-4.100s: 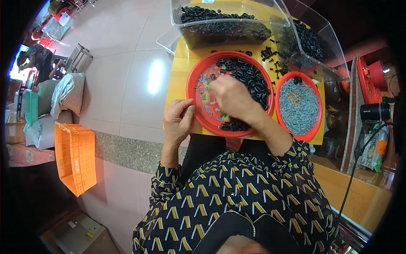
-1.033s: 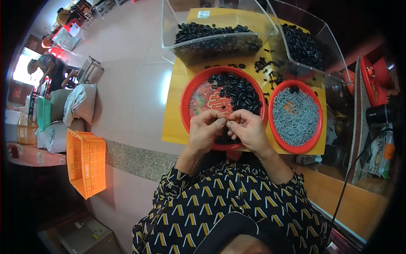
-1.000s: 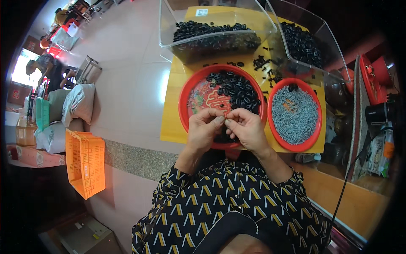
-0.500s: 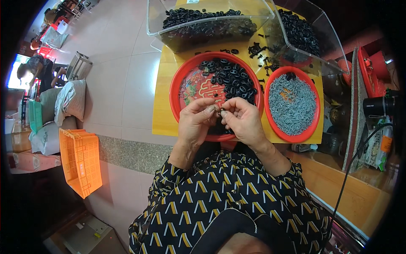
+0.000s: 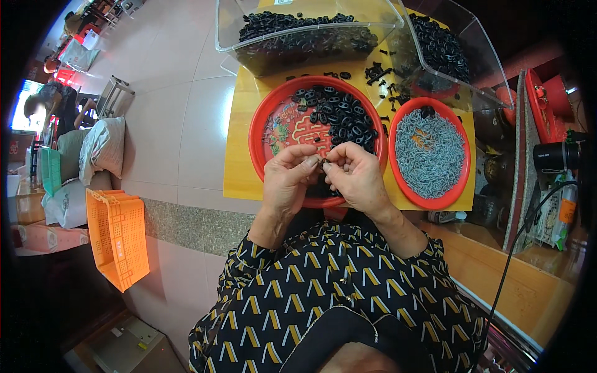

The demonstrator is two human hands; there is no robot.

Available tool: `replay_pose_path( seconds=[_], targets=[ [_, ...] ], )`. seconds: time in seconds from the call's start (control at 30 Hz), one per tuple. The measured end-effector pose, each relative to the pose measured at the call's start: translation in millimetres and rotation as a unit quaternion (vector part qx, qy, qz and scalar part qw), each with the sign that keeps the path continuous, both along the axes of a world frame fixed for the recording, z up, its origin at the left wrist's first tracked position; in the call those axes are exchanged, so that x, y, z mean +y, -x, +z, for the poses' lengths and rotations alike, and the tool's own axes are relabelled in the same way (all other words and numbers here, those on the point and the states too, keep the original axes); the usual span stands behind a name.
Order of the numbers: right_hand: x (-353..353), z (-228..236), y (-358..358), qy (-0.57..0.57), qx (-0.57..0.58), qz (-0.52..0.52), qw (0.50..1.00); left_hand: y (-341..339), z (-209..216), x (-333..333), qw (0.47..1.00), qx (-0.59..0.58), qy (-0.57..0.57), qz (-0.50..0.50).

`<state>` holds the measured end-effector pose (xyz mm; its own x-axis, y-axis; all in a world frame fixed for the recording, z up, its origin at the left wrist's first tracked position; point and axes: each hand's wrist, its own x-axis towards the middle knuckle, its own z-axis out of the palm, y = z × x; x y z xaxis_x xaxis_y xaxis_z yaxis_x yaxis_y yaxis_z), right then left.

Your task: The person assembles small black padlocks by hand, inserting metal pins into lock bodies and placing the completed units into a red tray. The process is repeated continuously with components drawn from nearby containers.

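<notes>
Because a dark part [image 5: 324, 161] is fingertip-pinched between left hand [image 5: 287, 179] and right hand [image 5: 360, 176], it could be dropped — then lost among black pieces [image 5: 353, 119]. Slippage is suspected.

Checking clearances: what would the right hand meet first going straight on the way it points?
Most likely the left hand, just ahead of the right hand; a small dark part shows between them, though depth is unclear.

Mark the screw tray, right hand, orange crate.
Red screw tray [image 5: 430, 203]: head view, near rim.
Right hand [image 5: 359, 178]: head view, back of hand.
Orange crate [image 5: 129, 239]: head view, perforated wall.
</notes>
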<state>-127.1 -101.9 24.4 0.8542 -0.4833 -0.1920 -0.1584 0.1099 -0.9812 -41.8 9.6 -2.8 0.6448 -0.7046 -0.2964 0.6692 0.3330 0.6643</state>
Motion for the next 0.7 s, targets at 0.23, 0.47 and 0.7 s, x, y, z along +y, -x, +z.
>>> replay_pose_path(
  seconds=[0.23, 0.47, 0.7],
  targets=[
    [1, -4, 1, 0.021, -0.013, 0.001, 1.000, 3, -2, 0, 0.993, -0.108, -0.043, 0.017],
    [1, -5, 3, 0.038, -0.007, 0.014, 0.999, 4, 6, -1, 0.960, -0.251, -0.127, 0.004],
    [-6, -8, 0, -0.019, -0.007, 0.012, 1.000, 2, 10, -7, 0.944, -0.275, -0.179, -0.024]
  ],
)
